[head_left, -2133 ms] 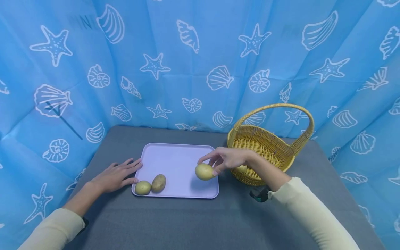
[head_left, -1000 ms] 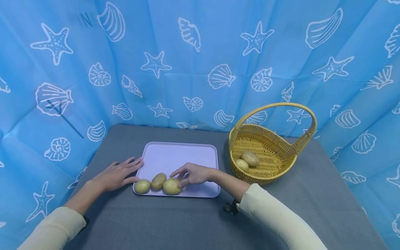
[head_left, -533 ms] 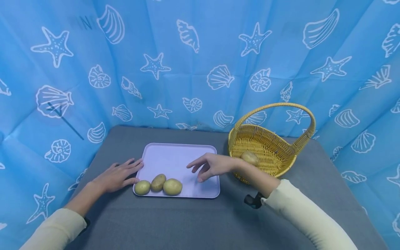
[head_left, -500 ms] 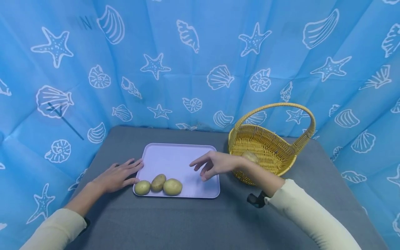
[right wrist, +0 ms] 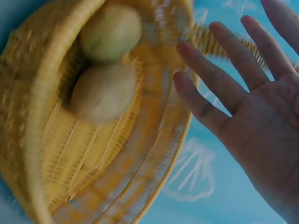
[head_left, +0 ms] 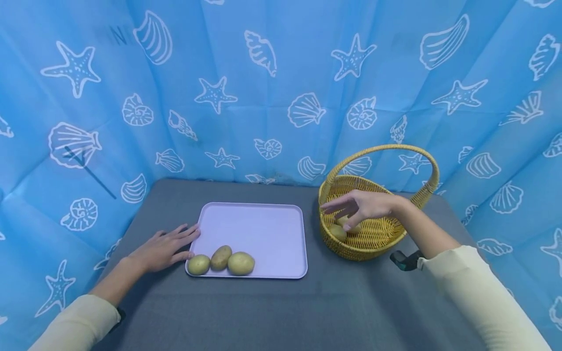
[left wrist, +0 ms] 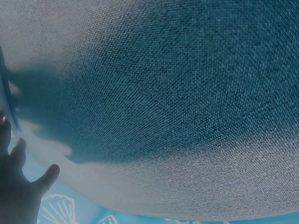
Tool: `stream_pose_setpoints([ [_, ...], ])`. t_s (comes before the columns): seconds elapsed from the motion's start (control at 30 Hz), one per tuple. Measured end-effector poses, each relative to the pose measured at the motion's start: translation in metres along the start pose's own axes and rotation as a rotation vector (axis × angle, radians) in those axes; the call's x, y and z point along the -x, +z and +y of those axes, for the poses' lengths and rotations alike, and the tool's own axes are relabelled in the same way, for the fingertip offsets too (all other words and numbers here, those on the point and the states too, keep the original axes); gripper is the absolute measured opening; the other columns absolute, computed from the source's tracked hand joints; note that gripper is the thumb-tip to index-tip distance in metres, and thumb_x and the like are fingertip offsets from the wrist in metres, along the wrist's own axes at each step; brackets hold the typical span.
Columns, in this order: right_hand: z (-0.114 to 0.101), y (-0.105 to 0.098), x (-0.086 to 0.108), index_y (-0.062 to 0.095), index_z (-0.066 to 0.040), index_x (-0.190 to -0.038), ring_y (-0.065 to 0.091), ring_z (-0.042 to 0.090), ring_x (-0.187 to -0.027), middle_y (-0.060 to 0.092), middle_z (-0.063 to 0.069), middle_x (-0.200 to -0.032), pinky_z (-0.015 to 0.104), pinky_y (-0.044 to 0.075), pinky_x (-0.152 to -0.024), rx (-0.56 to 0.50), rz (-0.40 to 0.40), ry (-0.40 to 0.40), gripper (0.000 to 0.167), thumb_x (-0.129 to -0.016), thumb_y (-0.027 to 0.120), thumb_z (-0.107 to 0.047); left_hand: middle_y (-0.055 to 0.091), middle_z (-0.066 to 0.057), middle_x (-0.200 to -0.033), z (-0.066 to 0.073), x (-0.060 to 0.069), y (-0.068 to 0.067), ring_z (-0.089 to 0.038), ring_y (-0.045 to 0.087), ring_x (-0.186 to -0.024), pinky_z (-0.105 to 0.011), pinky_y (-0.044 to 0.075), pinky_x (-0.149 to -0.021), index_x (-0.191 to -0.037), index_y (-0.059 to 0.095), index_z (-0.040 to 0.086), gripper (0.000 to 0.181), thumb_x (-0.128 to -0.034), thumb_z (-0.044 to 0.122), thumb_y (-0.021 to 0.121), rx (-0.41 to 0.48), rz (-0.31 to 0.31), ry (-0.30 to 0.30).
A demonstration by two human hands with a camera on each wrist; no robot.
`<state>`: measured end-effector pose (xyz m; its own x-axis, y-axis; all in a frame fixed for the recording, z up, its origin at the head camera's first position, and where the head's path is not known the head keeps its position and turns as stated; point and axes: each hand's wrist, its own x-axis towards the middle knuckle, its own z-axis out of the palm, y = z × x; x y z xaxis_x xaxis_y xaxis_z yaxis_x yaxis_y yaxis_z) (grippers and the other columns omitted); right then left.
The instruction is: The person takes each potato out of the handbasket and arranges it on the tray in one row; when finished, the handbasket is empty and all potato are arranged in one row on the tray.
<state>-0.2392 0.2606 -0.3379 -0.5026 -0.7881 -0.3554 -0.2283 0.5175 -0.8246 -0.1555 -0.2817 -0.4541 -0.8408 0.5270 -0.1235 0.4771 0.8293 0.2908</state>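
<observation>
In the head view my right hand (head_left: pixel 369 204) hovers over the yellow wicker basket (head_left: pixel 364 251), fingers spread and holding nothing. Two potatoes lie in the basket: a near one (head_left: pixel 337 232), and another (right wrist: pixel 103 93) partly covered by my hand in the head view but plain in the right wrist view. My left hand (head_left: pixel 160 249) rests flat at the left edge of the pale lilac tray (head_left: pixel 259 226), fingertips touching its rim. Along the tray's near left side sit a small potato (head_left: pixel 199 264), a browner potato (head_left: pixel 221 257) and a larger potato (head_left: pixel 241 263) in a row.
Grey cloth covers the table (head_left: pixel 246 312). The basket's tall arched handle (head_left: pixel 386 147) rises above its opening, close to my right forearm. A blue curtain (head_left: pixel 272 83) with white shells and starfish hangs behind the table.
My right hand set the larger potato on the tray beside the other two, let go, and moved right to above the basket. My left hand stayed at the tray's edge.
</observation>
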Motion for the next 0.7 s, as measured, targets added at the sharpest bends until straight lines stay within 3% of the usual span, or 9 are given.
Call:
stream_pose_setpoints([
  [0.33, 0.042, -0.02, 0.013, 0.025, 0.007, -0.153, 0.024, 0.047, -0.145, 0.026, 0.027, -0.158, 0.059, 0.02, -0.116, -0.014, 0.034, 0.149, 0.08, -0.089, 0.071, -0.005, 0.034, -0.012, -0.159, -0.001, 0.001, 0.001, -0.045, 0.027, -0.145, -0.077, 0.022, -0.104, -0.153, 0.039, 0.011, 0.069, -0.1002, 0.054, 0.049, -0.015, 0.002, 0.006],
  [0.5, 0.05, -0.023, 0.014, 0.026, 0.0, -0.155, 0.025, 0.049, -0.144, 0.028, 0.027, -0.157, 0.062, 0.029, -0.111, -0.023, 0.057, 0.262, 0.081, -0.089, 0.072, -0.012, 0.035, -0.013, -0.159, -0.001, 0.001, 0.001, -0.045, 0.027, -0.145, -0.077, 0.022, -0.104, -0.153, 0.04, 0.01, 0.068, -0.1004, 0.053, 0.049, -0.017, 0.007, 0.009],
  [0.7, 0.053, -0.023, 0.011, 0.028, -0.01, -0.157, 0.036, 0.048, -0.138, 0.025, 0.03, -0.157, 0.061, 0.043, -0.102, -0.114, 0.059, 0.416, 0.08, -0.091, 0.072, -0.016, 0.035, -0.012, -0.159, -0.001, 0.0, 0.001, -0.045, 0.027, -0.145, -0.077, 0.022, -0.104, -0.153, 0.039, 0.011, 0.069, -0.1003, 0.053, 0.049, -0.015, 0.003, 0.004],
])
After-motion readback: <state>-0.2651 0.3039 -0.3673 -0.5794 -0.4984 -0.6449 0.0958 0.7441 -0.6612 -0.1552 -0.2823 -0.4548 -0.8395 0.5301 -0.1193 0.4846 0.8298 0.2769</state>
